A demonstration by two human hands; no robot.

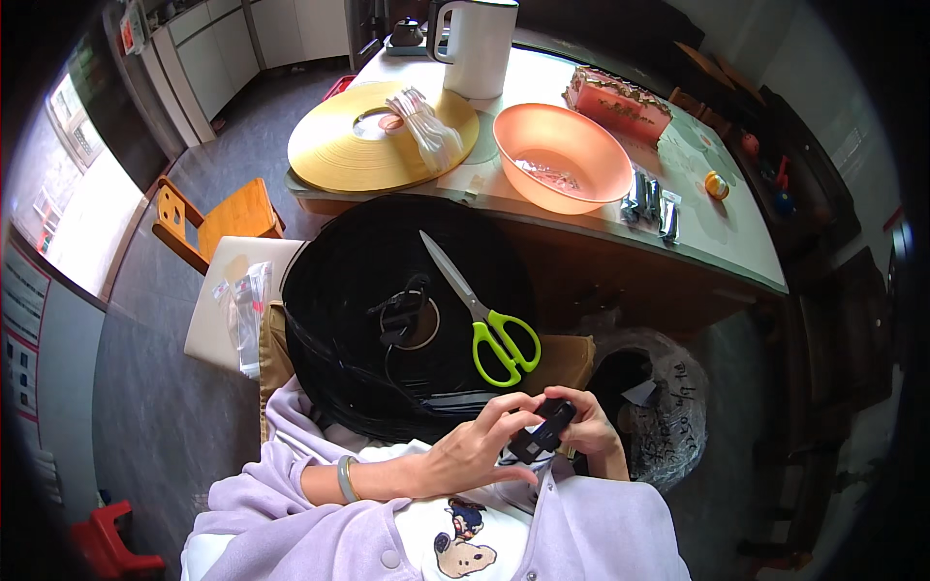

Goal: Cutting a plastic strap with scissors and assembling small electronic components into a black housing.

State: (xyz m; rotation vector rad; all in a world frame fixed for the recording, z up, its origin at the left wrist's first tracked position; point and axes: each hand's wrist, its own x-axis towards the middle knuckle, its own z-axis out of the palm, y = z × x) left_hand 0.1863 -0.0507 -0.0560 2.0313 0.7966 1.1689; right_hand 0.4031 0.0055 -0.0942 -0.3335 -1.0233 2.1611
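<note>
Close to my chest, a small black folded bundle [539,436] sits between my two hands; its exact kind is hard to make out. My right hand [593,426] grips it from the right, fingers curled over its upper end. From the left, my left hand [475,450] closes on it with bent fingers above and the thumb stretched below. Just beyond lies a large roll of black strip [339,252] with a cardboard core. Scissors [499,339] with lime-green handles rest on the roll, blades pointing away from me.
On the table [717,247] stand a yellow roll [329,145] with clear bags on it, a peach bowl [562,155], a white jug [481,48], a pink box [620,102] and black packets [651,205]. Clear bags [250,310] lie on a stool, left. A plastic sack [678,407] is at right.
</note>
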